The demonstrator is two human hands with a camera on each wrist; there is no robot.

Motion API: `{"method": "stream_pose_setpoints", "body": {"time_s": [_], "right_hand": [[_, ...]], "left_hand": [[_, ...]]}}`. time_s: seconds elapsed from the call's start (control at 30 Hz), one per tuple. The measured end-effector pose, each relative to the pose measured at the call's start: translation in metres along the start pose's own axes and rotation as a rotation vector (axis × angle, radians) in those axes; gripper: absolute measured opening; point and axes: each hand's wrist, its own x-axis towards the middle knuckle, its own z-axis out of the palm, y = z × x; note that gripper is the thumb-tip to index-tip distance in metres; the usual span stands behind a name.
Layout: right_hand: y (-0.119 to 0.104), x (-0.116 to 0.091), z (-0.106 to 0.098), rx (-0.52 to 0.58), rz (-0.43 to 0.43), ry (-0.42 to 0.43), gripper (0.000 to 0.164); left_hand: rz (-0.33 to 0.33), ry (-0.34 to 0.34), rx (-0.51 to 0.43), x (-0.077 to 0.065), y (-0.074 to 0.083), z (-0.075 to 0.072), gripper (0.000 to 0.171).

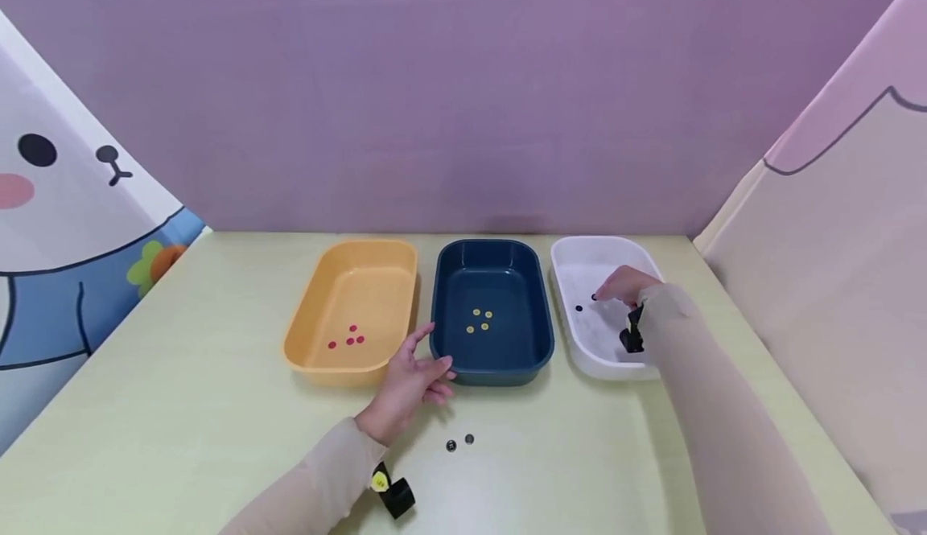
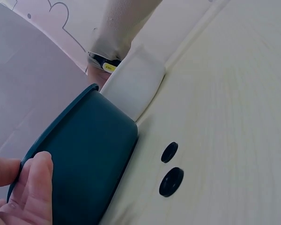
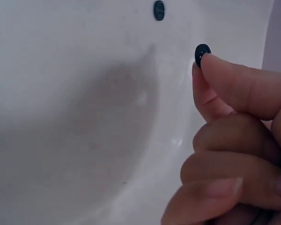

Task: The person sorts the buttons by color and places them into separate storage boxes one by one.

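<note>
My right hand (image 1: 627, 286) is over the white tray (image 1: 572, 330), pinching a black button (image 3: 202, 54) between thumb and index finger; the other fingers are curled in. Another black button (image 3: 159, 10) lies on that tray's floor. At the near left corner of the dark blue tray (image 1: 517, 362), my left hand (image 1: 401, 386) holds the rim, thumb on one side and fingers against the outer wall, as the left wrist view shows. Several yellow buttons (image 1: 484, 327) lie inside the blue tray. Two black buttons, one nearer (image 1: 451, 446) and one just beyond (image 1: 469, 439), rest on the table.
To the left stands a yellow-orange tray (image 1: 298, 342) with several red buttons (image 1: 350, 341) in it. The three trays line up along the back of the pale table (image 1: 181, 390). A purple backdrop (image 1: 463, 100) rises behind, with printed cloth panels at both sides.
</note>
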Motion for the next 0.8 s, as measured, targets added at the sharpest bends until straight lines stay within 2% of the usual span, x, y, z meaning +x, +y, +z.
{"method": "stream_pose_setpoints", "body": {"time_s": [0.17, 0.3, 0.43, 0.63, 0.8], "right_hand": [[0.006, -0.001, 0.001, -0.130, -0.001, -0.010, 0.032], [0.004, -0.005, 0.001, -0.168, 0.028, -0.010, 0.032], [-0.001, -0.012, -0.002, -0.123, 0.025, 0.000, 0.034], [-0.013, -0.019, -0.004, 0.022, 0.000, -0.050, 0.035], [-0.026, -0.024, -0.001, 0.051, -0.076, -0.084, 0.031]], "left_hand": [[0.011, -0.013, 0.007, 0.000, 0.000, 0.003, 0.065], [0.019, -0.024, -0.002, -0.001, 0.000, 0.007, 0.065], [0.022, -0.023, -0.008, 0.000, 0.000, 0.009, 0.065], [0.023, 0.001, -0.002, 0.002, -0.001, 0.007, 0.063], [0.018, 0.011, 0.003, 0.002, -0.001, 0.007, 0.063]]}}
